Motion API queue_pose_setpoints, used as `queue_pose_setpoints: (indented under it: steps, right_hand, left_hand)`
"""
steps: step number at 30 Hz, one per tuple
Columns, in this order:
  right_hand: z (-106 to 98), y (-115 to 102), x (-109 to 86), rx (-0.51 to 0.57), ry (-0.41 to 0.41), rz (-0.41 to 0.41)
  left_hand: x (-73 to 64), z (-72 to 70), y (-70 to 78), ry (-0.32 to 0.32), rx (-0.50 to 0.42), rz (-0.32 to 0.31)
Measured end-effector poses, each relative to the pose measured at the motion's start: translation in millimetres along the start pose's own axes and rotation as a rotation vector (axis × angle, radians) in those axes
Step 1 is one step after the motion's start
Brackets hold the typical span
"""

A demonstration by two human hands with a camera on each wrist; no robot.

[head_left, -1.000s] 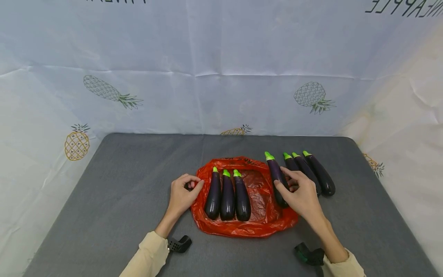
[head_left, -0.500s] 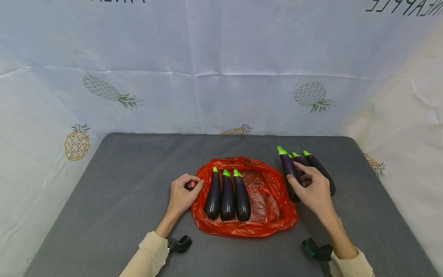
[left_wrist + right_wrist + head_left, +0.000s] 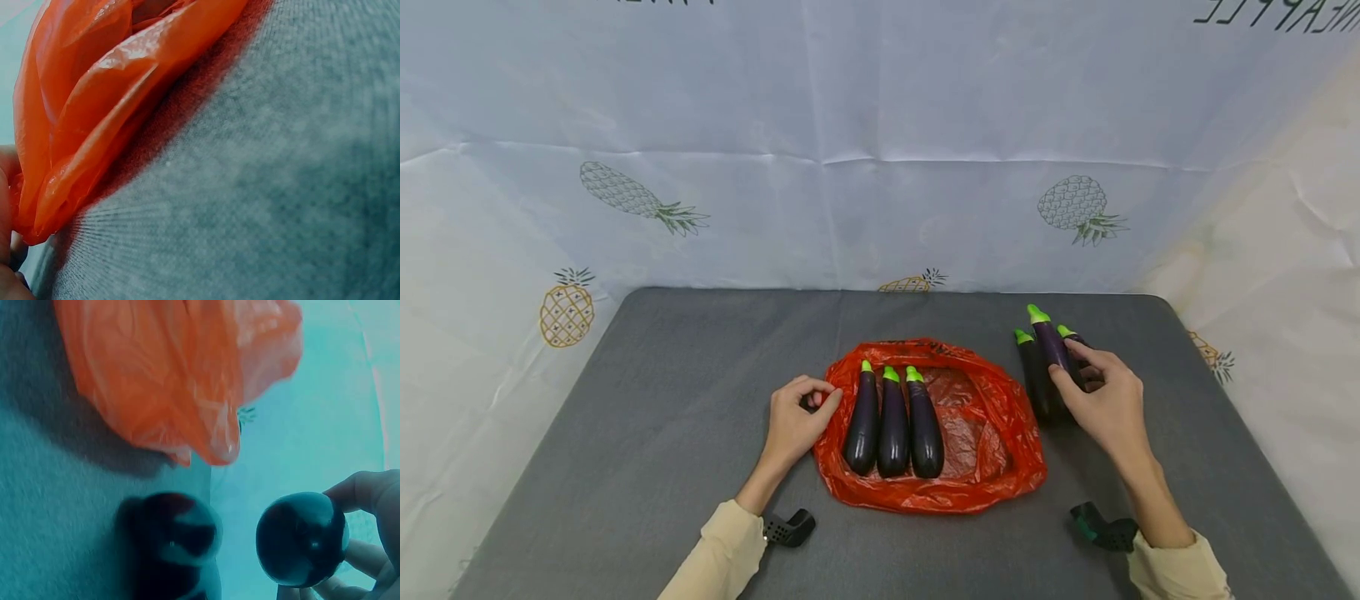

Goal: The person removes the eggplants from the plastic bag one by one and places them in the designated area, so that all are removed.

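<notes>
On the left, my left hand [image 3: 801, 418] pinches the rim of a red plastic bag [image 3: 992, 450]. The left wrist view shows the gathered bag edge [image 3: 47, 212] between thumb and fingers. Inside the bag lie three eggplants side by side, the middle eggplant [image 3: 892, 429] among them, green stems pointing away. My right hand [image 3: 1108, 404] grips another eggplant [image 3: 1047, 337] to the right of the bag. In the right wrist view this eggplant [image 3: 300, 540] is raised off the table. Just left of it on the table is a dark eggplant [image 3: 1033, 379]; a further eggplant [image 3: 1070, 335] shows partly behind the hand.
A grey table [image 3: 700, 400] carries everything. Behind and beside it hangs a white cloth [image 3: 850, 208] printed with pineapples. Each wrist wears a black camera mount, the left mount [image 3: 790, 528] and the right mount [image 3: 1105, 528], close over the table.
My right hand has moved right and slightly away with its eggplant, from over the bag's right edge to above the eggplants beside it. My left hand has stayed put.
</notes>
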State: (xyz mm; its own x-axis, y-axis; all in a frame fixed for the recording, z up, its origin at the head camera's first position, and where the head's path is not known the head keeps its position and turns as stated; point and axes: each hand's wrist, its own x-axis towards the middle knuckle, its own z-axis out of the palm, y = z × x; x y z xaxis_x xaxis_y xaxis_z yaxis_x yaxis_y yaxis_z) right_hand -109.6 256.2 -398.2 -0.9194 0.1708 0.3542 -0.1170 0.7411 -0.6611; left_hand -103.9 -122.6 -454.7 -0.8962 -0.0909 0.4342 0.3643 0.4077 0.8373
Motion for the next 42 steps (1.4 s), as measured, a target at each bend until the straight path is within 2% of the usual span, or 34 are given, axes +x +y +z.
queue_pose_setpoints:
  steps: [7,13,28,36,42]
  right_hand:
    - [-7,7,5.9,0.006,0.055,0.016]
    - [-12,14,10.4,0.000,0.067,0.060]
    - [-24,35,18.3,-0.030,0.129,0.107]
    - [-31,47,23.4,-0.061,0.121,0.172]
    - [-33,57,25.3,-0.089,0.122,0.182]
  left_hand:
    - [0.7,-0.2,0.0,-0.004,0.002,0.002]
    - [1.4,-0.6,0.3,-0.006,0.004,0.012]
    - [0.9,0.0,-0.2,-0.005,0.000,0.001]
    - [0.0,-0.3,-1.3,-0.008,0.006,-0.003]
    - [0.3,0.0,-1.2,-0.006,0.005,0.001]
